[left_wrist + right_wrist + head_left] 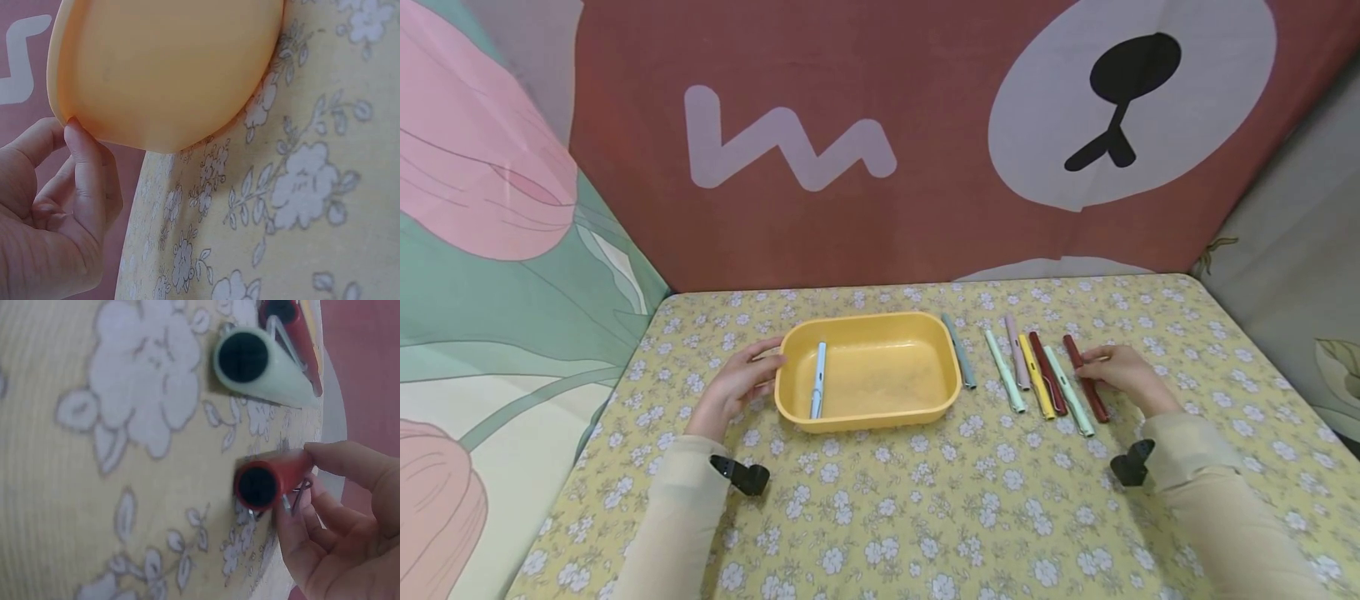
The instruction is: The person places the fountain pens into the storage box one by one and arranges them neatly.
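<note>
My left hand [737, 387] pinches the left end of a yellow plastic tray [887, 379], thumb and fingers at its rim in the left wrist view. Inside the tray, near that end, lies a light blue pen [818, 379]. Over on the right, my right hand [1123, 375] has a dark red pen [1086, 379] between thumb and fingers. Its black round end and metal clip face the right wrist camera, low over the cloth. Just left of it is a mint green pen [1069, 392], beside a second dark red pen [1048, 375].
More pens lie between these and the tray: a yellow one [1036, 377], a lilac one [1017, 353], another mint green one [1004, 372] and a grey-blue one [959, 352] against the tray's right side. A flowered yellow cloth [887, 517] covers the table; a printed fabric wall [850, 233] stands behind.
</note>
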`<move>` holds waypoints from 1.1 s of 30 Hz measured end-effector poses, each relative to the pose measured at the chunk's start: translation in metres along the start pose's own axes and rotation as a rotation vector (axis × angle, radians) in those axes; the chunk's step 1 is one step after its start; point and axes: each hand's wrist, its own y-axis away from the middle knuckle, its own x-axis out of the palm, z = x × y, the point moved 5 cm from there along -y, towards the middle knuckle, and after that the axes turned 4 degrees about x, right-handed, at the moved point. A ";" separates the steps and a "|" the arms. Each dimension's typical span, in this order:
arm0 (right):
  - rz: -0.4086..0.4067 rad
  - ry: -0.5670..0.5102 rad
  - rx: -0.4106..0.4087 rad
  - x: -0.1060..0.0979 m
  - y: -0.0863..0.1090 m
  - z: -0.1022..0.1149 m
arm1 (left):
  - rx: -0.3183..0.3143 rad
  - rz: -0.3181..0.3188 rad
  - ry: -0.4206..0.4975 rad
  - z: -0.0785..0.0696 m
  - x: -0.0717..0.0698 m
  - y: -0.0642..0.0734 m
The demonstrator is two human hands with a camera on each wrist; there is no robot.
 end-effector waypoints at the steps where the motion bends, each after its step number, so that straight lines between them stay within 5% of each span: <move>1: 0.004 -0.011 -0.003 0.000 0.000 0.000 | -0.003 -0.001 0.002 0.000 0.000 0.000; 20: 0.154 -0.245 -0.052 -0.017 0.004 0.013 | -0.004 -0.006 -0.008 -0.001 0.001 0.000; 33: 0.246 -0.463 -0.077 -0.016 0.011 0.052 | -0.010 0.001 0.013 0.000 0.000 0.001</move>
